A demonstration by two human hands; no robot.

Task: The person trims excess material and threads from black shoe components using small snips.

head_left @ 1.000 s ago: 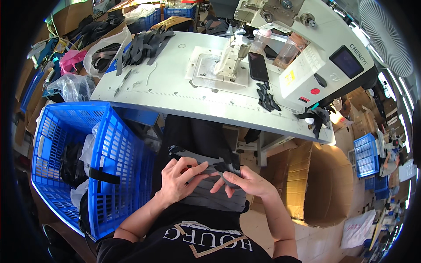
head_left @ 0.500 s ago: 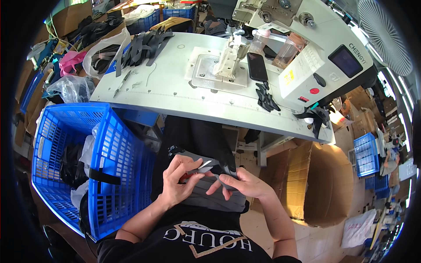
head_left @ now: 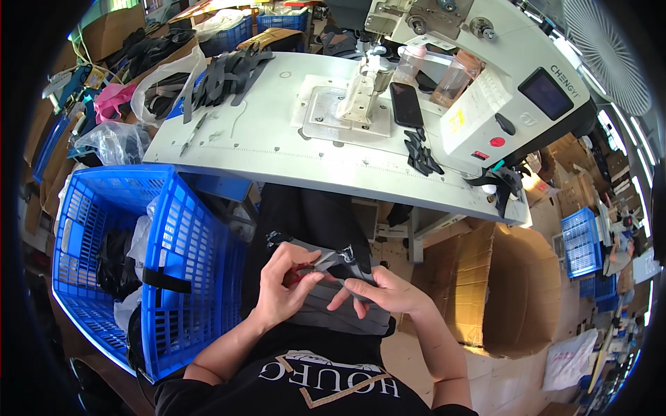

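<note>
My left hand (head_left: pixel 283 276) is closed around a red-handled cutting tool (head_left: pixel 300 272), which looks like small snips. Its pale metal blade lies against a dark grey fabric strap (head_left: pixel 316 247) in front of my lap. The same strap is pinched between thumb and fingers of my right hand (head_left: pixel 385 288), with two fingers stretched out below it. Frayed dark tufts show at the strap's far left end and near its upper right. Part of the tool is hidden by my left fingers.
Ahead stands a white sewing machine (head_left: pixel 479 111) on a pale table (head_left: pixel 277 156), with a phone (head_left: pixel 406 104), black pieces (head_left: pixel 423 152) and grey straps (head_left: pixel 229 76). A blue basket (head_left: pixel 177 277) is at left, a cardboard box (head_left: pixel 479 291) at right.
The strap has shifted between my hands, and its frayed tuft now stands up near my right hand. The blade has turned and shows less. Both hands stay almost in place.
</note>
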